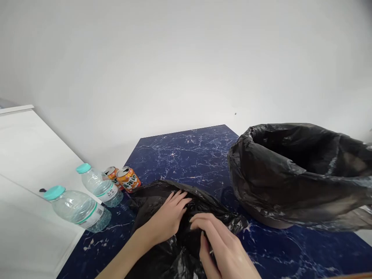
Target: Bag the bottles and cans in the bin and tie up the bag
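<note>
A crumpled black plastic bag point(177, 257) lies in front of me on the blue marbled table point(186, 149). My left hand point(168, 215) rests flat on top of it, its fingers stretched out towards the bag's far edge. Close beside it on the right, my right hand point(219, 242) has its fingers curled and its thumb near them, with the bag's loose plastic between. The fingertips are partly hidden by folds. At the right stands a bin point(269, 219) lined with another black bag point(270, 176), its mouth wide.
Two clear plastic bottles with turquoise caps, one nearer point(75, 209) and one farther point(99, 184), stand along the left edge. Two orange drink cans, a front one point(128, 180) and a rear one point(112, 172), are beside them. A white wall point(180, 69) rises behind the table.
</note>
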Tool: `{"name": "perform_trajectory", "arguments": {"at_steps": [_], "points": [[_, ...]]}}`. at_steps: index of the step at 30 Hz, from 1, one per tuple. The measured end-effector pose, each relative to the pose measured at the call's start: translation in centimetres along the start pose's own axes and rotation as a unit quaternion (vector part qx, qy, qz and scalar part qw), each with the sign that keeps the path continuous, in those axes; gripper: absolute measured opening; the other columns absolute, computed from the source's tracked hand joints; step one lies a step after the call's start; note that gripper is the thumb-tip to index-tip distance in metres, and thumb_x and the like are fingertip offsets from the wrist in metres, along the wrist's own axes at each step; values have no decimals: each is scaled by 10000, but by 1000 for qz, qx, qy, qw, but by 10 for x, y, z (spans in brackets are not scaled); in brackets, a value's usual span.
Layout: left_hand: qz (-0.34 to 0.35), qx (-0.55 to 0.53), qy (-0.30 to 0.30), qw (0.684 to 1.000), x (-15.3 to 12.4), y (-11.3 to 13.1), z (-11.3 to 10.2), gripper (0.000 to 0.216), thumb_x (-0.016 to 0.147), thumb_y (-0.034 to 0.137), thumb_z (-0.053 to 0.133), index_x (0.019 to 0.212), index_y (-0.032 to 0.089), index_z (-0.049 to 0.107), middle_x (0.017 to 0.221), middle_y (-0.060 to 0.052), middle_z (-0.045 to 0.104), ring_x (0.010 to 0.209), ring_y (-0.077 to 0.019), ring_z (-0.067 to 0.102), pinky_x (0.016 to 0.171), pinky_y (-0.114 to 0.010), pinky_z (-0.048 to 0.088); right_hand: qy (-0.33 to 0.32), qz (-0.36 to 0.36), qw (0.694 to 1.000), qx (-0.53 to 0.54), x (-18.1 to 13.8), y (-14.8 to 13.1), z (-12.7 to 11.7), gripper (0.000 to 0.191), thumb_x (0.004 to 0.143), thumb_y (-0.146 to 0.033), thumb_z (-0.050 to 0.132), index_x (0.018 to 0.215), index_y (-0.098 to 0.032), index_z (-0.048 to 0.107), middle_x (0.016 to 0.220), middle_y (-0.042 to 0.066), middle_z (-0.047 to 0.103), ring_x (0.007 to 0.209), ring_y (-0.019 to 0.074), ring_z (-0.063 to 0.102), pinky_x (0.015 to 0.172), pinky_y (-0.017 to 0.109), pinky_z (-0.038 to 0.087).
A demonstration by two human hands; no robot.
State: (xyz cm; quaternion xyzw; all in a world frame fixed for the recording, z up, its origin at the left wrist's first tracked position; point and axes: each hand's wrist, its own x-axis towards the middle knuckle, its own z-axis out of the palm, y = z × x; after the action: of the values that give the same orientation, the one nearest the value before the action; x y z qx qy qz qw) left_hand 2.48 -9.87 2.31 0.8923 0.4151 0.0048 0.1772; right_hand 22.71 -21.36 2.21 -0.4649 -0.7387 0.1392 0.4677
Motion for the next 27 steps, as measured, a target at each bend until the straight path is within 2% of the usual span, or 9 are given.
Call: {"name": "perform_trajectory", "arguments": {"at_steps": [2,6,9,11,15,18,20,23,27], "points": [[4,-26,-17,999,3,-4,3,620,1093,419,519,1681,277,383,1795,-78,274,1683,-324,148,1369,-605,172,-41,-15,999,-15,3,18,10,359,961,-77,436,1226,-243,613,1233,126,745,1128,276,763,949,419,660],[27,-25,-44,998,3,-15,5,1231,821,714,813,1754,271,142,1820,-121,83,1678,-409,6,1349,-682,48,-125,6,983,-133,-7,53,16,477,1021,-233,518,1492,-197,584,1550,176,611,1473,468,527,1118,747,497],[33,-6,-47,998,-3,-23,4,1410,719,830,813,1757,276,37,1818,-134,40,1667,-453,-11,1334,-710,16,-205,59,962,-171,-17,69,6,753,1028,-485,603,1692,-197,392,1730,161,348,1575,512,319,1131,770,467],[27,12,-51,998,-11,-27,2,1463,681,867,808,1751,295,-9,1819,-125,28,1663,-469,-12,1330,-717,14,-237,74,953,-172,-22,75,-4,903,1002,-600,628,1737,-212,275,1755,136,255,1592,493,282,1169,727,457],[-1,28,-28,999,-36,-32,-7,1344,740,846,785,1745,369,30,1822,-70,51,1661,-467,31,1329,-713,138,-253,46,949,-182,-31,77,-21,874,1030,-661,569,1741,-312,200,1746,75,272,1563,459,368,1148,656,523],[-50,35,31,998,-54,-32,-7,855,1010,684,607,1725,426,216,1802,1,214,1663,-381,177,1318,-622,317,-206,-4,953,-221,-32,67,-25,753,1096,-574,494,1743,-310,212,1727,56,335,1547,424,414,1124,625,564],[-64,58,71,994,-62,-31,0,619,1121,539,468,1704,423,296,1779,25,295,1651,-319,260,1317,-571,355,-156,-42,958,-237,-27,57,-23,702,1123,-483,478,1745,-273,227,1734,52,331,1562,384,402,1139,562,576],[-56,111,109,986,-71,-29,17,638,1138,472,450,1729,379,228,1784,-9,284,1639,-321,294,1301,-576,382,-107,-90,961,-240,-18,51,-15,661,1135,-387,479,1736,-220,260,1723,67,368,1560,353,416,1151,502,583],[-42,171,125,977,-86,-27,32,827,1090,528,545,1753,348,85,1794,-58,236,1631,-372,301,1251,-589,449,-105,-91,952,-275,-16,66,-6,813,1104,-542,502,1759,-240,127,1691,119,407,1482,463,497,1069,679,594]]}}
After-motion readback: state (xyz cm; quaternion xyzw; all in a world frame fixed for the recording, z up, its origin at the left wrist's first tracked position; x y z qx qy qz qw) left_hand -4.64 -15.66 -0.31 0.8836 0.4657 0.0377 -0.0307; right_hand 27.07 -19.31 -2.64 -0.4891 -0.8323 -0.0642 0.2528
